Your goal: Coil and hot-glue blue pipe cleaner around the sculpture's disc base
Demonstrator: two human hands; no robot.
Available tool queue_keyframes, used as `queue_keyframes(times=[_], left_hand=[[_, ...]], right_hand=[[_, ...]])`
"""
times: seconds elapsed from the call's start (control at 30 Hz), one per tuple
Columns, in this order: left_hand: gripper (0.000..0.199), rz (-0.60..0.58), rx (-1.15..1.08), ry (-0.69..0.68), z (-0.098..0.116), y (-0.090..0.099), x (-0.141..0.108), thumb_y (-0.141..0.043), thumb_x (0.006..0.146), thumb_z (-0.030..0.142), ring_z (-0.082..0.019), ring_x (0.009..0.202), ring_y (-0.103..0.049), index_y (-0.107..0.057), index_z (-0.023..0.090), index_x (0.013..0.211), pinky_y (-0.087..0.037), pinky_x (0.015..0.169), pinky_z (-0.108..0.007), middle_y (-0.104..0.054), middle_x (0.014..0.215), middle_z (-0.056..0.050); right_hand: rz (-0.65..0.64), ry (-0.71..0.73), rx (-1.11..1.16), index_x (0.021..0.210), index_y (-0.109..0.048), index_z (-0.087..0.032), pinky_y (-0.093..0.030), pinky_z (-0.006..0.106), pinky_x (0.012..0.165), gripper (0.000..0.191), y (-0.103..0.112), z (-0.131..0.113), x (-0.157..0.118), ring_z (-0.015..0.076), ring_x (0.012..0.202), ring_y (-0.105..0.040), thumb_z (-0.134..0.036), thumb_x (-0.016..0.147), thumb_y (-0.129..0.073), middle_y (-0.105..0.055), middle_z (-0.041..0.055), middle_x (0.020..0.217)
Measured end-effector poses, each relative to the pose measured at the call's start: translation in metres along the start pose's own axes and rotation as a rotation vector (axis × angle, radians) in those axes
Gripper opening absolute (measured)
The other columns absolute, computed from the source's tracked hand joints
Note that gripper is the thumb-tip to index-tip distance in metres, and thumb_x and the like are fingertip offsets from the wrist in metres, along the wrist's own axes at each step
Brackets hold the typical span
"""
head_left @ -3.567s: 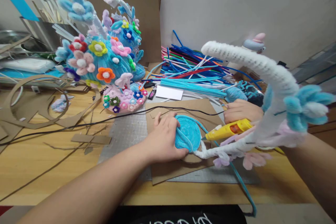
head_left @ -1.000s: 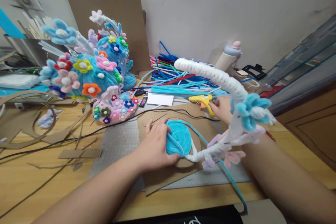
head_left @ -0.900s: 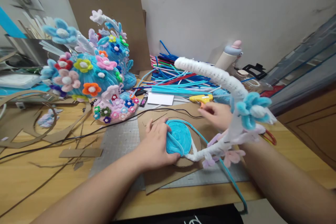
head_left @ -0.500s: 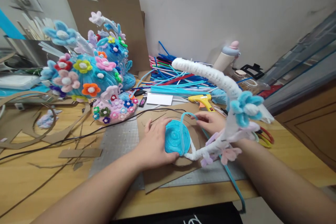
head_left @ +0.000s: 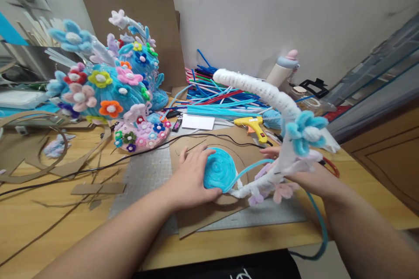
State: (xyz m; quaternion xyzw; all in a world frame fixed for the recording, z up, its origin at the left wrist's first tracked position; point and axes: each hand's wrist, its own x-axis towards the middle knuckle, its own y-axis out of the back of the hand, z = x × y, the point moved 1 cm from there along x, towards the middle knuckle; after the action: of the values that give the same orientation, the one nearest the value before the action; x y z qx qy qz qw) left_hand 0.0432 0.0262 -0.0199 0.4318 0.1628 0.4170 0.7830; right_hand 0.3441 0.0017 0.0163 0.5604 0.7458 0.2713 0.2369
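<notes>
My left hand (head_left: 193,176) spans a round blue base (head_left: 220,170) covered in coiled chenille stem, fingers on its far left edge and thumb on its near edge. From that base a blue chenille stem (head_left: 252,166) stretches right to my right hand (head_left: 271,152), whose closed fingers are partly hidden. Its loose tail hangs past the table edge. In front of my right hand rises a curved, white-wrapped stalk (head_left: 258,87), joined at the base's near right side. The stalk carries a blue flower (head_left: 307,133) and smaller pink and lilac flowers (head_left: 283,192).
Cardboard (head_left: 203,218) and a grey cutting mat (head_left: 137,192) lie underneath. A yellow glue gun (head_left: 250,127) rests behind, its black cord crossing the table. Finished flower pieces (head_left: 101,91) stand left; chenille stems (head_left: 212,91) pile against the wall. A bottle (head_left: 283,67) stands back right.
My right hand has moved right behind the white stalk, drawing the blue chenille stem from an upright loop into a low, nearly straight line. My left hand stays on the base.
</notes>
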Motion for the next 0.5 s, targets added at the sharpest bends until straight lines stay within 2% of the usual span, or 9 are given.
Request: queue_keyframes(times=[0.13,0.27,0.4,0.5], left_hand=[[0.081,-0.012,0.029,0.004,0.002,0.0,0.0,-0.07,0.068,0.052,-0.035,0.142,-0.023,-0.037,0.022,0.136,-0.004,0.114,-0.063,-0.035,0.149,-0.016],[0.077,-0.011,0.04,0.0,0.002,0.001,0.0,-0.071,0.067,0.051,-0.036,0.142,-0.024,-0.041,0.024,0.132,-0.004,0.113,-0.062,-0.033,0.151,-0.015],[0.074,-0.027,0.031,-0.005,0.002,0.002,0.0,-0.071,0.068,0.051,-0.036,0.142,-0.022,-0.042,0.024,0.131,-0.006,0.113,-0.063,-0.032,0.151,-0.016],[0.075,-0.032,0.037,-0.007,0.002,0.002,0.0,-0.07,0.069,0.051,-0.035,0.143,-0.021,-0.042,0.024,0.132,-0.006,0.113,-0.063,-0.031,0.151,-0.016]], right_hand=[[-0.139,0.015,0.097,0.101,-0.069,-0.018,-0.057,0.04,0.077,0.048,-0.002,-0.018,0.013,0.0274,0.084,-0.069,-0.059,0.075,-0.064,-0.072,0.0105,0.09],[-0.267,0.05,0.056,0.106,-0.07,-0.017,-0.056,0.032,0.064,0.046,-0.001,-0.026,0.031,0.0235,0.076,-0.069,-0.053,0.079,-0.062,-0.072,0.0099,0.092],[-0.421,0.104,-0.051,0.109,-0.072,-0.019,-0.054,0.03,0.075,0.039,-0.002,-0.021,0.047,0.022,0.087,-0.068,-0.046,0.085,-0.057,-0.071,0.0079,0.099],[-0.548,0.136,-0.063,0.106,-0.074,-0.022,-0.053,0.028,0.08,0.034,-0.006,-0.016,0.051,0.0201,0.089,-0.067,-0.043,0.086,-0.056,-0.072,0.005,0.097]])
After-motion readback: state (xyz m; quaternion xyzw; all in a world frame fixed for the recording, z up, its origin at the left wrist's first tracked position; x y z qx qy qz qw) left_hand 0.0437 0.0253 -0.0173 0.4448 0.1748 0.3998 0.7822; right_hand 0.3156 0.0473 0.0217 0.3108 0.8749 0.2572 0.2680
